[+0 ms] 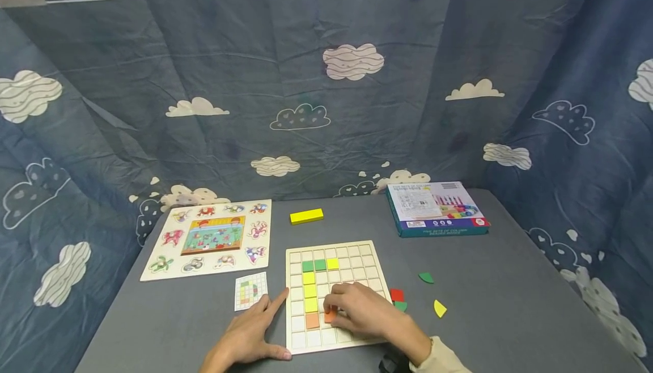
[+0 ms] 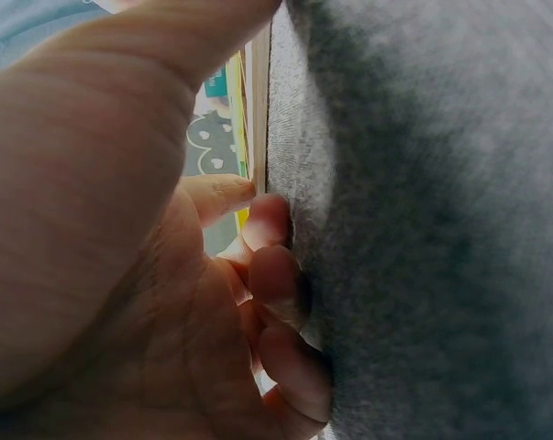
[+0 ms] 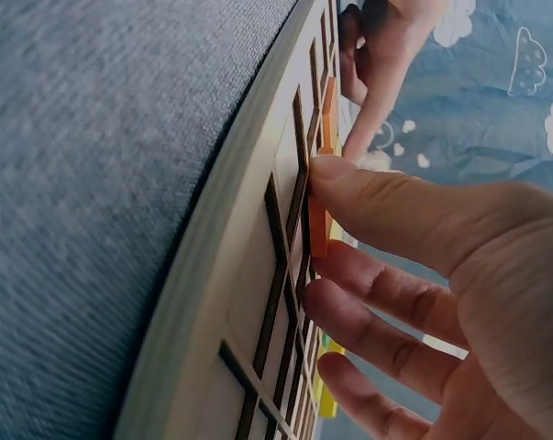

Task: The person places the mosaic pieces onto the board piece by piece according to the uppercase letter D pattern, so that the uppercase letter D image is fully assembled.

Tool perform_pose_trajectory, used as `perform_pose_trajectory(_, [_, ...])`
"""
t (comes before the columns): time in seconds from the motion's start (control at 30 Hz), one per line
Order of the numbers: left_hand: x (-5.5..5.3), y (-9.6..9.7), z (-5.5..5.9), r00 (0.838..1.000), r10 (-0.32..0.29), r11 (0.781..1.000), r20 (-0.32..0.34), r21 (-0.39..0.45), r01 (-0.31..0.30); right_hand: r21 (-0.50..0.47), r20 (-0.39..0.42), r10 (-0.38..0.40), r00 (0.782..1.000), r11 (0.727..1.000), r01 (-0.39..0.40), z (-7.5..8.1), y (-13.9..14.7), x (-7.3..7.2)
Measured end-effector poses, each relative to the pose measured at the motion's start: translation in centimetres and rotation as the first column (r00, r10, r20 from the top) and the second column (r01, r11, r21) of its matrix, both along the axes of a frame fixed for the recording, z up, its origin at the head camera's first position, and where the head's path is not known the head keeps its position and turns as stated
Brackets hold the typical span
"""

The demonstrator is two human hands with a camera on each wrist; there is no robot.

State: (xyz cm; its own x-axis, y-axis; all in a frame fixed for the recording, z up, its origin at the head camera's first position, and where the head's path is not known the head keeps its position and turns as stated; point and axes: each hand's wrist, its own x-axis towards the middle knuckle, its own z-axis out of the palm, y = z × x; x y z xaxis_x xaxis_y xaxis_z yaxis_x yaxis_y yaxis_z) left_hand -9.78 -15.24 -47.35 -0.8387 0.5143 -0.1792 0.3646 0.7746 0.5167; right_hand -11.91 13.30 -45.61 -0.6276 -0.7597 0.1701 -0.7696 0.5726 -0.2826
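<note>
A light wooden grid board (image 1: pixel 301 340) lies on the table. My right hand (image 1: pixel 362 308) is over its lower middle, pinching an orange square tile (image 3: pixel 319 227) between thumb and fingers, at a cell of the grid. One cell to the left, another orange tile (image 1: pixel 312 321) sits in the board. Above that runs a column of yellow tiles (image 1: pixel 309 291), topped by green tiles (image 1: pixel 313 266) and one more yellow tile (image 1: pixel 333 263) to their right. My left hand (image 1: pixel 248 330) rests beside the board, index fingertip and thumb spread along its left edge.
A small pattern card (image 1: pixel 250 291) lies left of the board, below a sea-animal puzzle board (image 1: pixel 173 268). Behind stands a yellow block (image 1: pixel 306 216); a game box (image 1: pixel 439 208) is back right. Loose red (image 1: pixel 397 295), green (image 1: pixel 425 278) and yellow (image 1: pixel 439 308) pieces lie on the right.
</note>
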Motion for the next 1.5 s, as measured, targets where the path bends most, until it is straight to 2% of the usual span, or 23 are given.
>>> perform_pose_trajectory(0.37, [-0.05, -0.04, 0.0, 1.0, -0.002, 1.0, -0.013, -0.011, 0.002, -0.009, -0.001, 0.043, 0.999, 0.999, -0.043, 0.04, -0.55, 0.21])
perform_pose_trajectory(0.67, [0.03, 0.04, -0.03, 1.0, 0.001, 1.0, -0.011, -0.008, -0.002, -0.004, 0.086, 0.028, 0.996, 1.0, -0.027, 0.14, -0.46, 0.38])
perform_pose_trajectory(1.0, [0.08, 0.1, 0.05, 1.0, 0.011, 1.0, -0.011, -0.015, -0.011, -0.018, 0.067, 0.016, 0.998, 1.0, -0.014, 0.28, -0.56, 0.48])
perform_pose_trajectory(1.23, [-0.02, 0.07, 0.15, 1.0, 0.009, 1.0, -0.02, -0.017, -0.009, 0.017, -0.026, -0.007, 1.0, 1.0, 0.007, 0.08, -0.41, 0.15])
perform_pose_trajectory(1.5, [0.07, 0.01, 0.05, 1.0, 0.008, 1.0, -0.012, -0.02, -0.008, 0.039, 0.031, 0.004, 1.0, 0.999, -0.006, 0.46, 0.04, 0.0])
